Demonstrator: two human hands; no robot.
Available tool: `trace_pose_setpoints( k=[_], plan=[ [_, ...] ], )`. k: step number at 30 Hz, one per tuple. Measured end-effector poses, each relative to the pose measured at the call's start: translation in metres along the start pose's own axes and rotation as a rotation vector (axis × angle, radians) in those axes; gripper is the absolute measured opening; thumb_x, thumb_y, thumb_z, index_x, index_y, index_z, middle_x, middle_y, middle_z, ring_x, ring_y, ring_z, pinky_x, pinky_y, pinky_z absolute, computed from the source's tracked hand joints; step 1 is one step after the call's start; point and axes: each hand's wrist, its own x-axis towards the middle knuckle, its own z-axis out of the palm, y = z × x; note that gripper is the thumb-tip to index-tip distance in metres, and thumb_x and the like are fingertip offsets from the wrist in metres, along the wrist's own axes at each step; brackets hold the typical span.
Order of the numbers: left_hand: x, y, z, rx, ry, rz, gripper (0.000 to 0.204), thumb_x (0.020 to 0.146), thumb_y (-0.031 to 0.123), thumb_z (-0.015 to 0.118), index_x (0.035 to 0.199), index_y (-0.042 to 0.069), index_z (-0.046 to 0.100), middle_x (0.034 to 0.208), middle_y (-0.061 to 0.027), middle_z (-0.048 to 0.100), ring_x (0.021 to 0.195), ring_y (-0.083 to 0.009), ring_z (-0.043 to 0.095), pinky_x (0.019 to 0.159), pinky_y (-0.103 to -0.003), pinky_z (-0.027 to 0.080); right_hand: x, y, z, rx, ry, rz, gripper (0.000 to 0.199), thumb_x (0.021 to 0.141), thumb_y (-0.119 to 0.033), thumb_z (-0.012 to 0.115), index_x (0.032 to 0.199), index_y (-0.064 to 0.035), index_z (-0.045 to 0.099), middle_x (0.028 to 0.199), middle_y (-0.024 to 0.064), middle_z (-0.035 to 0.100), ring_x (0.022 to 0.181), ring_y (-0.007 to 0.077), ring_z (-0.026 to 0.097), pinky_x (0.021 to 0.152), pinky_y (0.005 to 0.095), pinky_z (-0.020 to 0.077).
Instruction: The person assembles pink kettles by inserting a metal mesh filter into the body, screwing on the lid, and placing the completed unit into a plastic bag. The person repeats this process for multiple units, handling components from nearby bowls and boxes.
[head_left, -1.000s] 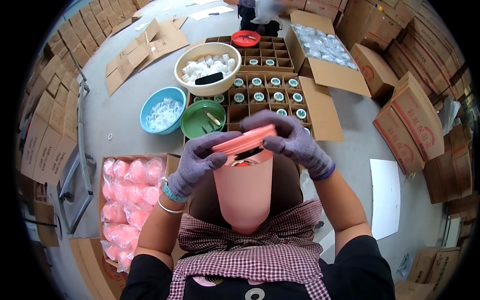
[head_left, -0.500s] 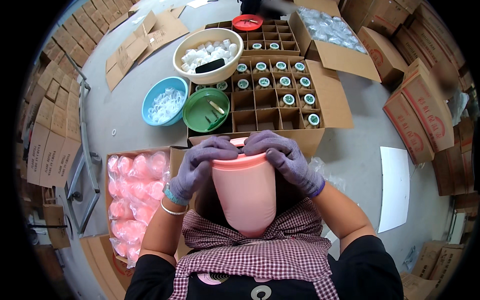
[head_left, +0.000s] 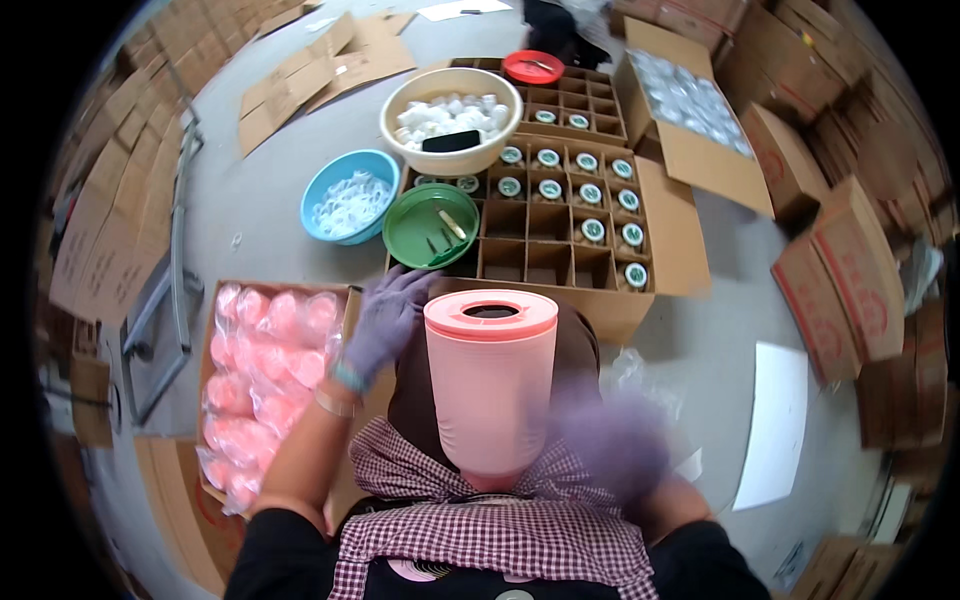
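A pink plastic flask body [head_left: 490, 400] stands upright in my lap. A pink collar ring [head_left: 520, 312] with a dark round hole is seated on its top. My left hand [head_left: 385, 320], in a purple-grey glove, is empty with fingers stretched toward the carton edge and the green bowl [head_left: 405, 225]. That bowl holds a light-handled tool [head_left: 452, 224] and smaller dark green pieces. My right hand [head_left: 615, 440], gloved alike, is smeared by motion close to the flask body's right side; its fingers cannot be made out.
An open carton [head_left: 270, 370] of bagged pink parts lies at left. Ahead, a divided carton [head_left: 545, 255] holds several green-and-white-topped pieces. A blue basin [head_left: 315, 200] of white rings, a cream basin [head_left: 395, 130] of white caps and a red dish [head_left: 520, 68] stand nearby.
Both hands have come off the pink rim. My left hand moved left and forward toward the green bowl; my right dropped down to the right. The view shifted slightly.
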Motion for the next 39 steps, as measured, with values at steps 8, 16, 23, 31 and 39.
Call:
trace_pose_setpoints(
  k=[8,16,23,31,39],
  plan=[
    [0.059,0.03,0.005,-0.162,0.178,0.052,0.033,0.084,0.035,0.075,0.101,0.007,0.075,0.099,-0.0192,0.07,0.095,-0.0357,0.068,0.084,-0.043,0.053,0.052,-0.031,-0.021,-0.407,-0.471,-0.051,0.036,0.093,-0.026,0.063,0.118,-0.0008,0.07,0.108,0.0161,0.071,0.108,0.0348,0.067,0.099,0.0409,0.0498],
    [0.011,0.182,0.0,-1.623,-0.418,0.321,0.038,0.105,0.036,0.056,0.097,0.001,0.069,0.091,-0.005,0.068,0.086,-0.015,0.062,0.077,-0.032,0.053,0.026,-0.177,0.072,-0.586,-1.584,-0.713,0.065,0.077,-0.044,0.081,0.134,-0.0179,0.064,0.147,0.0154,0.053,0.129,0.0404,0.053,0.106,0.0664,0.0393],
    [-0.093,0.214,-0.063,-1.146,0.197,-0.229,0.076,0.085,0.03,0.075,0.146,0.002,0.04,0.139,-0.0158,0.055,0.115,-0.0331,0.062,0.098,-0.04,0.052,0.03,-0.034,-0.053,-0.439,-0.621,0.42,0.057,0.105,-0.043,0.049,0.141,0.0015,0.051,0.131,0.0121,0.057,0.118,0.0227,0.057,0.104,0.0384,0.0464],
    [-0.065,0.103,-0.076,-1.635,-0.602,0.088,0.088,0.06,0.008,0.09,0.143,0.007,0.06,0.114,-0.0029,0.071,0.099,-0.0143,0.065,0.084,-0.031,0.055,0.028,-0.124,0.038,-0.762,-1.235,-0.528,0.071,0.089,-0.063,0.058,0.134,-0.0093,0.055,0.138,0.0193,0.055,0.135,0.0393,0.049,0.115,0.0514,0.0352],
    [-0.09,0.169,-0.065,-1.348,-0.022,-0.209,0.08,0.066,0.032,0.086,0.136,0.002,0.06,0.112,-0.0186,0.071,0.103,-0.0312,0.069,0.089,-0.04,0.054,0.027,-0.09,0.019,-0.584,-0.737,0.358,0.07,0.091,-0.053,0.062,0.136,0.0007,0.053,0.135,0.0161,0.056,0.129,0.0307,0.053,0.113,0.0439,0.0387]
  ],
)
